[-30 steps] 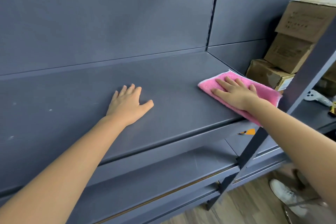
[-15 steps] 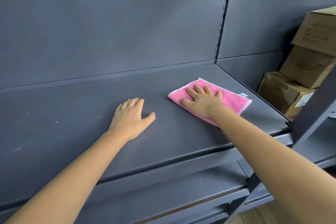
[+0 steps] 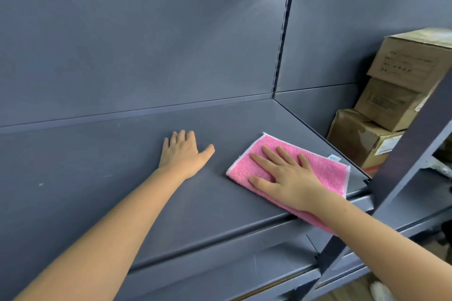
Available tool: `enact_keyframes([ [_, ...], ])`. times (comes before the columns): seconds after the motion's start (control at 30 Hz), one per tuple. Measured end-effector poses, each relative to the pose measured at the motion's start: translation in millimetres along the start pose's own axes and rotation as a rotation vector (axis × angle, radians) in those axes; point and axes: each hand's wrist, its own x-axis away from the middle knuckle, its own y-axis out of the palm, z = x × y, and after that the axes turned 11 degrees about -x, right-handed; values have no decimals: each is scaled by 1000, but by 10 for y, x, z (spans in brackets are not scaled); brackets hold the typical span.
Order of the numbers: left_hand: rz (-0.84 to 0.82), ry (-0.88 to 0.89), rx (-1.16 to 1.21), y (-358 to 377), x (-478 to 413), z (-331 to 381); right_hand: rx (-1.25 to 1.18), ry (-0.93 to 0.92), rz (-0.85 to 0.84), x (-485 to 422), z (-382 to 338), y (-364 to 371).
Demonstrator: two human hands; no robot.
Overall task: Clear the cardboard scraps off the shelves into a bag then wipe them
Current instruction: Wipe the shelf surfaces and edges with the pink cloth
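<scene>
Flat, both: left hand [image 3: 182,154] on shelf [image 3: 97,166], right hand [image 3: 286,176] pressing one pink cloth [image 3: 325,171].

The grey metal shelf [image 3: 110,168] is bare apart from a few pale specks at its left. A pink terry cloth [image 3: 320,173] with a white stitched edge lies flat near its right end, its near corner apparently hanging over the front lip. A lower shelf [image 3: 220,273] shows beneath.
</scene>
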Motion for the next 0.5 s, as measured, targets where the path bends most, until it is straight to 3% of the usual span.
enact_keyframes([
  [0.5, 29, -5, 83, 27, -51, -4, -11, 264, 89, -1600, 305, -417],
])
